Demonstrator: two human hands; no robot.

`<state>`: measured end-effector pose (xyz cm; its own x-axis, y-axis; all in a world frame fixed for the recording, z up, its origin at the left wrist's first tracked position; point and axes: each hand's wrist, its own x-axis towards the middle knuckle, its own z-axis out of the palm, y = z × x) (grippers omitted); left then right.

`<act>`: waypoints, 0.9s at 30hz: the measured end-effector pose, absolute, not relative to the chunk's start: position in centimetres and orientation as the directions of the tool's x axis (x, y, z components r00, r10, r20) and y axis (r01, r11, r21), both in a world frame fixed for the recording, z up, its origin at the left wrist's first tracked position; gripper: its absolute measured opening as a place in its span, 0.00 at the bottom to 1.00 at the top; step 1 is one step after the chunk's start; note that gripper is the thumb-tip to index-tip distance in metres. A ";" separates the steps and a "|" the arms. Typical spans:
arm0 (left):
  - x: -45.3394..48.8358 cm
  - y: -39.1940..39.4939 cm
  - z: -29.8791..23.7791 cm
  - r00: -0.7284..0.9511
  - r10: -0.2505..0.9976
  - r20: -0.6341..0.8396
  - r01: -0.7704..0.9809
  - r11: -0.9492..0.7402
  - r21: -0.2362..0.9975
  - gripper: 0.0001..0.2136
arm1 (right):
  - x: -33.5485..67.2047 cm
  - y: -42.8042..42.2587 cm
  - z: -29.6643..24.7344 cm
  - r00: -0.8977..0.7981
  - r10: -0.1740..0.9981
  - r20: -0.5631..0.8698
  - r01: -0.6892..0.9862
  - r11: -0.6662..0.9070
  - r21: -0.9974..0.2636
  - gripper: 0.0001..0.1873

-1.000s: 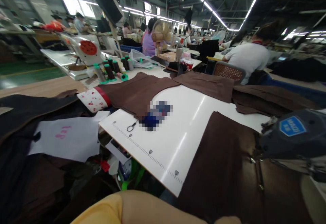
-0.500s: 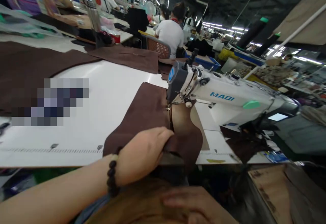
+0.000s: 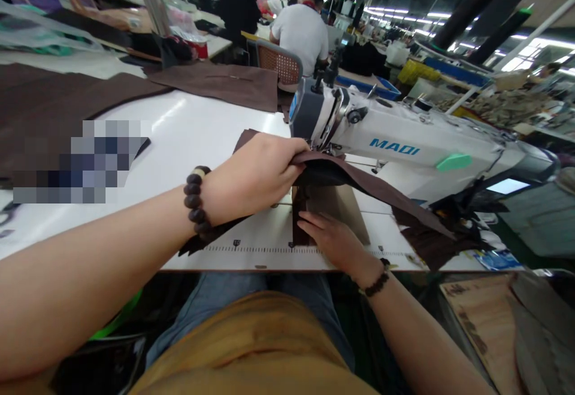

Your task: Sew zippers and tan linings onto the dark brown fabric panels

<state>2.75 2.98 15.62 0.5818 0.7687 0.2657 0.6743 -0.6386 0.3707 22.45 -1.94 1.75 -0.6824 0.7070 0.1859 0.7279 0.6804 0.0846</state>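
Fabric panel point(image 3: 359, 181), brown | left hand point(image 3: 256, 173) pinching its raised flap | right hand point(image 3: 330, 242) spread beneath | sewing machine point(image 3: 404, 143) needle area hidden

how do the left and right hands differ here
The left hand is raised, gripping the brown fabric and holding it up, while the right hand lies low and palm-down beneath it, beside a tan panel. The left wrist has a chunky bead bracelet, the right a thinner dark one. Both hands are bare.
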 end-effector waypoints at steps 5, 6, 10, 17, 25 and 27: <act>2.9 3.2 15.9 0.581 0.778 0.240 0.688 -0.627 0.366 0.12 | 22.8 -1.4 2.8 -0.790 0.610 0.066 0.608 0.763 0.221 0.16; 2.9 3.3 15.9 0.583 0.779 0.232 0.692 -0.625 0.361 0.12 | 22.8 -1.2 2.9 -0.802 0.594 0.062 0.590 0.771 0.240 0.16; 3.0 3.4 16.1 0.577 0.788 0.213 0.710 -0.613 0.347 0.12 | 23.3 -0.7 2.5 -0.846 0.505 0.171 0.532 0.810 0.244 0.16; 3.3 3.7 16.7 0.577 0.788 0.213 0.712 -0.613 0.342 0.12 | 23.8 -0.9 0.7 -0.666 0.603 0.440 0.611 0.779 -0.142 0.13; 3.8 3.5 16.5 0.575 0.800 0.171 0.729 -0.596 0.336 0.11 | 23.8 -1.2 1.0 -0.686 0.589 0.427 0.584 0.796 -0.159 0.13; 3.8 3.3 16.4 0.592 0.787 0.173 0.719 -0.613 0.328 0.11 | 23.7 -1.1 1.1 -0.703 0.572 0.422 0.580 0.805 -0.125 0.13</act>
